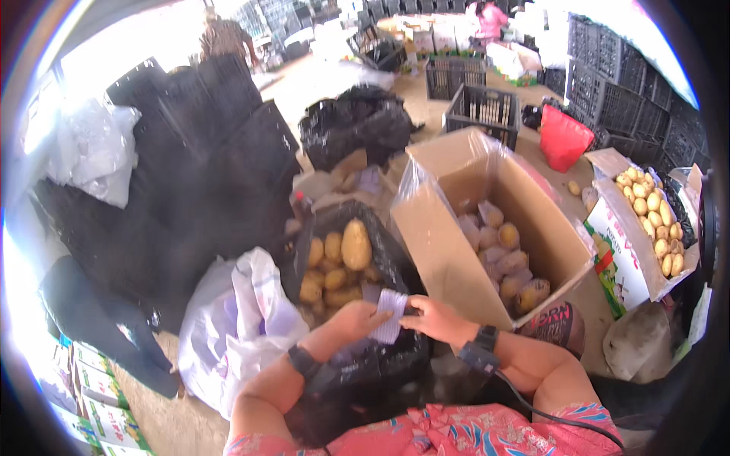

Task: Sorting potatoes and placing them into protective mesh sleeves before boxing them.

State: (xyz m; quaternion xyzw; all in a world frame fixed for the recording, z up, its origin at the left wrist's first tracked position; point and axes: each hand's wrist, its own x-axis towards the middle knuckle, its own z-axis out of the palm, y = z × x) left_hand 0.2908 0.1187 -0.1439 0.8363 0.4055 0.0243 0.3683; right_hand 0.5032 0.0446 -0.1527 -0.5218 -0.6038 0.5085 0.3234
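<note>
A pale purple foam net sleeve (390, 316) is stretched between my two hands. My left hand (356, 319) grips its left side, and the fingers of my right hand (436, 318) pinch its right edge. Beneath them is a container lined with black plastic (393, 256), holding loose potatoes (356, 245). I cannot tell whether anything is inside the sleeve. On the left, close to my left forearm, lies a white plastic bag (245, 330) with purple material inside. An open cardboard box (442, 245) stands beyond my right hand, with potatoes in foam nets (510, 262) at its bottom.
At the right is a printed carton (619, 256) full of bare potatoes. Black crates (482, 111) and a red bag (563, 138) lie farther off. Tall dark stacks (188, 171) block the left. Two people (225, 37) are in the background.
</note>
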